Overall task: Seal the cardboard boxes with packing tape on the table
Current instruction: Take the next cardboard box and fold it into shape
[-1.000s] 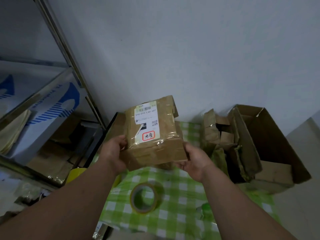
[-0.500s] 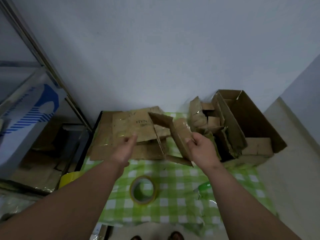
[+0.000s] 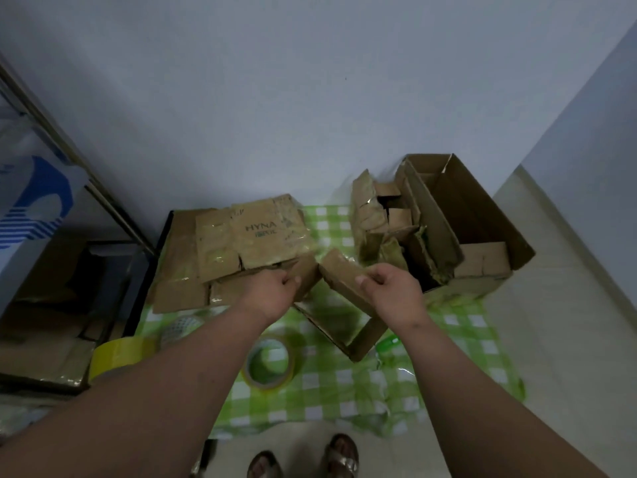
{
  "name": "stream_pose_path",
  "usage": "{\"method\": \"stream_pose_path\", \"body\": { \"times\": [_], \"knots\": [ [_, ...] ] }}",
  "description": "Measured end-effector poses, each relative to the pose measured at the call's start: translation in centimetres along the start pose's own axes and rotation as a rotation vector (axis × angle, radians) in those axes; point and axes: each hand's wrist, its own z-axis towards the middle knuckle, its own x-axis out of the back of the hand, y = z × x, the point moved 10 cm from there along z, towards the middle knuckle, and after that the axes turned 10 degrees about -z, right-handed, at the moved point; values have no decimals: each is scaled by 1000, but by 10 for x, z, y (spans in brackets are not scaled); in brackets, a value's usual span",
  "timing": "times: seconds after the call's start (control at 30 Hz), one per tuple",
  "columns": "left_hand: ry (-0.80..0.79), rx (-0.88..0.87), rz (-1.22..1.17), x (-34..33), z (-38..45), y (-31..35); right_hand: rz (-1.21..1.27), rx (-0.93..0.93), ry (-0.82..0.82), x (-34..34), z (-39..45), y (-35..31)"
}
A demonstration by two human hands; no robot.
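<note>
Fingers [image 3: 295, 279] pinch box flaps [image 3: 344, 274] above checkered tablecloth [image 3: 331, 384], grey wall [image 3: 310, 98] behind.

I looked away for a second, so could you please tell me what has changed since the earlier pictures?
The sealed labelled parcel is gone. Both hands, left hand and right hand, now grip the flaps of an open small box over the table. The tape roll stays on the tablecloth.

Bare checked counter [image 3: 331, 391] lies open near the tape roll [image 3: 270, 362]; flattened cartons [image 3: 248, 236] block the left, a big open box [image 3: 482, 236] the right
</note>
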Motion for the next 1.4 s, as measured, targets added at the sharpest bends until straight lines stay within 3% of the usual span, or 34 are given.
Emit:
{"method": "stream_pose_path", "body": {
  "times": [0.17,0.3,0.43,0.53,0.67,0.8,0.93,1.07,1.4],
  "knots": [
    [76,156,-237,-11,15,-42,198,-176,12,-13,-1,38],
    [82,150,-147,-13,19,-45,305,-322,-118,-36,-5,63],
    [49,147,-20,-15,14,-31,389,-260,-57,-34,1,55],
    [90,93,-43,-14,12,-22,215,-165,-50,-30,2,44],
    [194,116,-136,-9,4,-25,-67,-27,-187,-38,3,30],
    [208,78,-41,-6,0,-13,-163,50,-177,-34,7,19],
    [169,-14,82,-7,-5,4,-160,41,-61,-20,9,17],
    [100,-25,165,-17,-4,1,-193,-6,-90,-26,10,25],
    [40,-80,-53,-23,0,-23,-73,-14,-174,-42,11,32]
  ]
}}
